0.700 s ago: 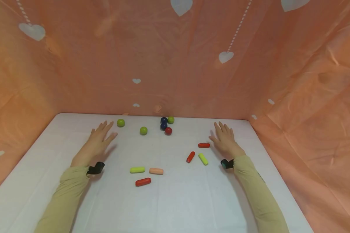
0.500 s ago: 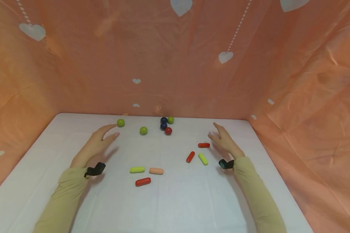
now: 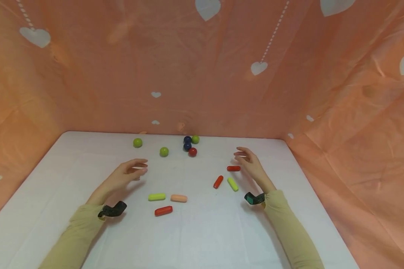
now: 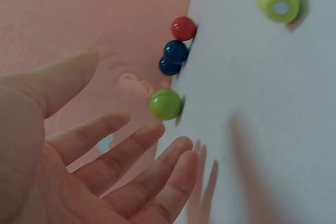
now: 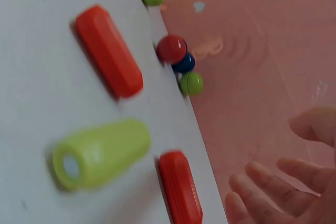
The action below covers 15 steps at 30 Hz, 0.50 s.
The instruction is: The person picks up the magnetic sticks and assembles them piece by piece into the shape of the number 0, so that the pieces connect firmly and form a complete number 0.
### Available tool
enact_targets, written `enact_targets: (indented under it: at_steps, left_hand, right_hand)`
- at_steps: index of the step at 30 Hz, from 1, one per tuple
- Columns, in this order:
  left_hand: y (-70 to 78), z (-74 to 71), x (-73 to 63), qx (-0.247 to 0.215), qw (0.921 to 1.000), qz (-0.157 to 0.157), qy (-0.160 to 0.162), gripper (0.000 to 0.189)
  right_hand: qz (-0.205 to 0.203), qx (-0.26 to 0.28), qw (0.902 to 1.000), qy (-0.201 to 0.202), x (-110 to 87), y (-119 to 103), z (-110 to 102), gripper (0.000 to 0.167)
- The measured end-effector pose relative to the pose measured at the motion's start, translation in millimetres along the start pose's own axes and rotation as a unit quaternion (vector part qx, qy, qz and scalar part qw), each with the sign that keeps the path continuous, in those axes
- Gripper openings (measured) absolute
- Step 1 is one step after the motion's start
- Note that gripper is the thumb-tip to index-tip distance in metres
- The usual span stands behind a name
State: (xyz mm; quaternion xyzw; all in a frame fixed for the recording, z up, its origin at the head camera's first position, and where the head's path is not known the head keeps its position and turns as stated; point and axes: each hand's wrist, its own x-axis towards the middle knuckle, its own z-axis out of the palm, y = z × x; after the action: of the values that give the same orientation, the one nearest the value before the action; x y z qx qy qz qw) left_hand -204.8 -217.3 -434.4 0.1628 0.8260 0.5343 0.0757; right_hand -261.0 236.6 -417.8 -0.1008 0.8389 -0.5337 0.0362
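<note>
Your left hand point(image 3: 122, 175) and right hand point(image 3: 252, 165) hung half-open and empty, apparently readying a reach; balls point(image 3: 192, 152) lay near the table point(image 3: 205, 239)'s far edge, sticks point(image 3: 163, 211) nearer its middle. Grasping called for lowering, then pinching.

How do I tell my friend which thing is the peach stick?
On the white table, find the person's left hand. Below and right of it in the head view lie a yellow stick, a red stick and, rightmost of these three, the peach stick. It's the only peach one; all other sticks are yellow or red.
</note>
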Motion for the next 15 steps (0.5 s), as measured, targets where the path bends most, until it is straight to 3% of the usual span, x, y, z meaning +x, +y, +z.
enact_targets:
  at_steps: [5, 10, 15]
  left_hand:
    - [-1.7, 9.3, -2.5, 0.003, 0.9992, -0.016, -0.036, 0.051]
    - [-1.3, 14.7, -7.5, 0.019, 0.9958, -0.003, -0.089, 0.047]
    - [-0.8, 19.2, -13.5, 0.038, 0.9926, 0.004, -0.115, 0.049]
  right_hand:
    - [0.010, 0.039, 0.9992, -0.006, -0.1, -6, 10, 0.047]
    - [0.006, 0.068, 0.9974, -0.023, -0.7, -18, 17, 0.042]
    - [0.005, 0.092, 0.9950, -0.037, 1.9, -29, 21, 0.043]
